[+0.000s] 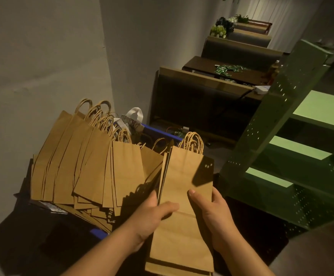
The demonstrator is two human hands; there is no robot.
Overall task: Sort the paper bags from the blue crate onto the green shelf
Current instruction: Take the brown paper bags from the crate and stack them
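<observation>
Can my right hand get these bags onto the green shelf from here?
Probably yes: the right hand grips the held bags, and the green shelf stands beside it with nothing between.

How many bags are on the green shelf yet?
None that I can see: the visible boards of the green shelf are bare. The left hand and right hand grip a small stack of bags. Many bags still wait in the blue crate.
</observation>
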